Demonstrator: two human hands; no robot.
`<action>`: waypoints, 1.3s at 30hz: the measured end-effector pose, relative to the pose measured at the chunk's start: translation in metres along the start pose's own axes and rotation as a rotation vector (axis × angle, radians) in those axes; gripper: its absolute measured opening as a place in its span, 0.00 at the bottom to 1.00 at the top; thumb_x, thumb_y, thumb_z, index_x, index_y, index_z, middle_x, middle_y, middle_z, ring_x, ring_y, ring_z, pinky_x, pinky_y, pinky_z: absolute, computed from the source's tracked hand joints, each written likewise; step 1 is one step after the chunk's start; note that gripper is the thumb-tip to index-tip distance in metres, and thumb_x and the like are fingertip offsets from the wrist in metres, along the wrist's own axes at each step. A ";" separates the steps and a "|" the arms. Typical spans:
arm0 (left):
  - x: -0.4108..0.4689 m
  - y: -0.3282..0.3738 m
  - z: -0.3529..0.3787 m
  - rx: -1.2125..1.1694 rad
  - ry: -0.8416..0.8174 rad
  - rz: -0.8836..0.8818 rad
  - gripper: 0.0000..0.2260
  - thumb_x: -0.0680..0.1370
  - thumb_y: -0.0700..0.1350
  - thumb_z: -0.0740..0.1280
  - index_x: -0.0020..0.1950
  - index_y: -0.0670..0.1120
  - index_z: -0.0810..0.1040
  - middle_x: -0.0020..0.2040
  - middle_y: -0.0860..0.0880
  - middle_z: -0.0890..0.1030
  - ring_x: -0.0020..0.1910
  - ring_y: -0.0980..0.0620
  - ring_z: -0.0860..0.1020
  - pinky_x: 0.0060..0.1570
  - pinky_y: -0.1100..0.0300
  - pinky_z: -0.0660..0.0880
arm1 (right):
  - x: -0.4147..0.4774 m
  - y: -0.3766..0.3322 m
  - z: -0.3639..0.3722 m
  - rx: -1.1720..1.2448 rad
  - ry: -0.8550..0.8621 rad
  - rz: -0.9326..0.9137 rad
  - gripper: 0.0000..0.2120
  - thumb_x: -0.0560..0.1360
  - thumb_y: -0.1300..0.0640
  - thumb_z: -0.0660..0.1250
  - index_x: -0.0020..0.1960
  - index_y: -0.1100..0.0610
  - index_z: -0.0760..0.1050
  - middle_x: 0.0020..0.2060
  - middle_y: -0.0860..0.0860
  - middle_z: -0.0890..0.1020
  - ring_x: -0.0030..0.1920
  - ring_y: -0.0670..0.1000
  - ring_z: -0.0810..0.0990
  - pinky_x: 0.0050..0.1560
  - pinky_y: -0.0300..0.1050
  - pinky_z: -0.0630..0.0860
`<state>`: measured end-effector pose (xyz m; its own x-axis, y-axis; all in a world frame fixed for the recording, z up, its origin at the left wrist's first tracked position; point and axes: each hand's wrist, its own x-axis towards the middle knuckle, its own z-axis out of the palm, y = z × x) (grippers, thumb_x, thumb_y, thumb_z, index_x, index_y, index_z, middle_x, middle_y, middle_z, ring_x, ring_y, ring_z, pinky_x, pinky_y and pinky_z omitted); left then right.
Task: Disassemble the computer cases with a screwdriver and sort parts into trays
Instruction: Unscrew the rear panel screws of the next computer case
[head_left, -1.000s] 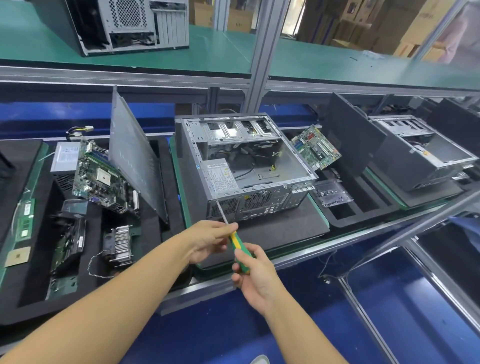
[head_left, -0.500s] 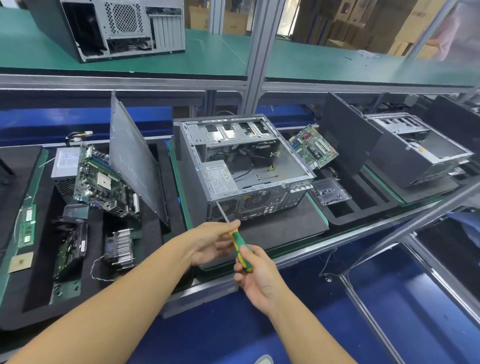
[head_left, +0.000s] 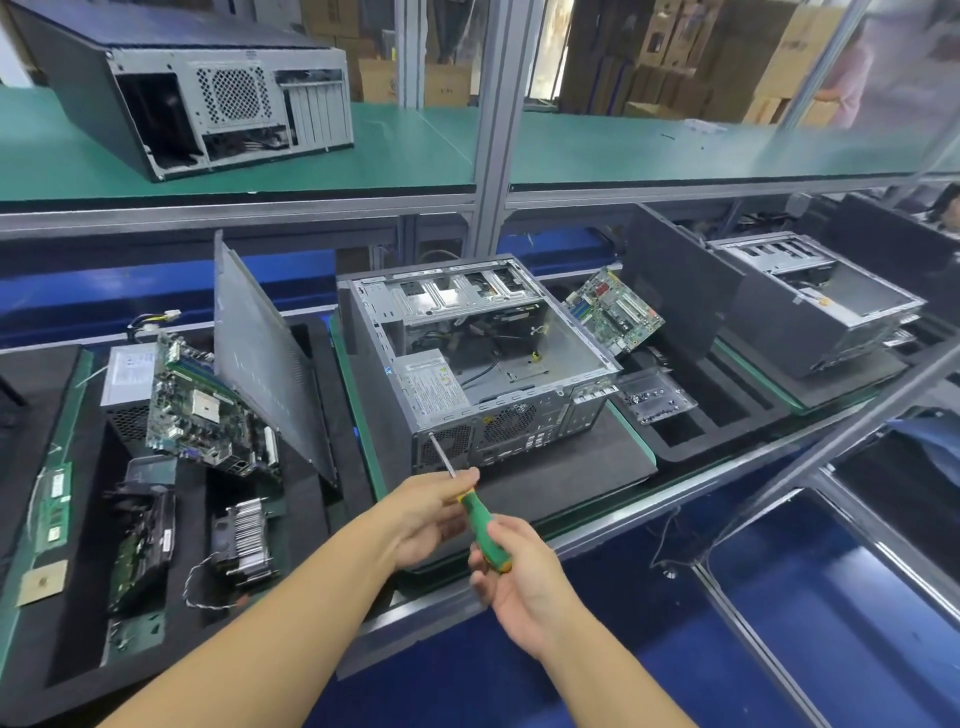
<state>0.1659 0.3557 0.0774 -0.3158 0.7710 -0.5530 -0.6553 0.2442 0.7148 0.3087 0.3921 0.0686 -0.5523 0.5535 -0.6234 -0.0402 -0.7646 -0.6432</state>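
**A:** What's on the far left?

**B:** A black foam tray (head_left: 57, 654) holding a memory stick (head_left: 54, 512), a heatsink (head_left: 245, 538) and a board (head_left: 200, 410). The board leans tilted against an upright grey panel (head_left: 265, 358).

**A:** And the case?

**B:** The case (head_left: 483, 332) lies on its side on a dark mat (head_left: 561, 478) just right of the panel. Its open side faces up and its rear faces the person.

**A:** The hands?

**B:** The left hand (head_left: 428, 514) pinches the shaft of the screwdriver (head_left: 480, 525) between thumb and fingers (head_left: 466, 477), just above the green handle. The right hand (head_left: 527, 582) has its fingers clamped round that handle. The tip touches the case's rear, near its upper left corner.

**A:** Further right?

**B:** A second board (head_left: 615, 309) stands tilted in the right tray (head_left: 737, 405). Beyond it is a second case (head_left: 815, 304), also open on top.
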 end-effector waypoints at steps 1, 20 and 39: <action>0.000 0.000 0.002 0.026 0.007 0.006 0.04 0.78 0.41 0.70 0.44 0.45 0.79 0.35 0.50 0.79 0.31 0.55 0.76 0.38 0.61 0.70 | 0.000 0.001 0.000 -0.026 -0.006 -0.029 0.08 0.79 0.65 0.66 0.58 0.58 0.77 0.42 0.57 0.79 0.33 0.50 0.79 0.28 0.42 0.76; 0.000 -0.012 -0.003 -0.084 0.090 0.089 0.08 0.75 0.39 0.73 0.53 0.40 0.81 0.34 0.48 0.82 0.28 0.56 0.77 0.41 0.58 0.73 | -0.002 0.000 0.007 -0.019 0.006 -0.061 0.11 0.77 0.66 0.69 0.58 0.58 0.75 0.45 0.57 0.78 0.33 0.49 0.74 0.27 0.41 0.70; -0.002 -0.011 -0.006 -0.242 -0.011 0.133 0.12 0.77 0.30 0.66 0.61 0.36 0.76 0.55 0.39 0.84 0.49 0.46 0.85 0.44 0.56 0.82 | -0.001 -0.004 0.013 0.098 0.083 0.004 0.15 0.81 0.52 0.66 0.58 0.63 0.77 0.36 0.57 0.78 0.29 0.51 0.75 0.24 0.43 0.71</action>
<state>0.1700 0.3482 0.0679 -0.4039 0.7933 -0.4555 -0.7538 -0.0066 0.6570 0.2988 0.3898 0.0774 -0.4822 0.5725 -0.6631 -0.1216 -0.7934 -0.5965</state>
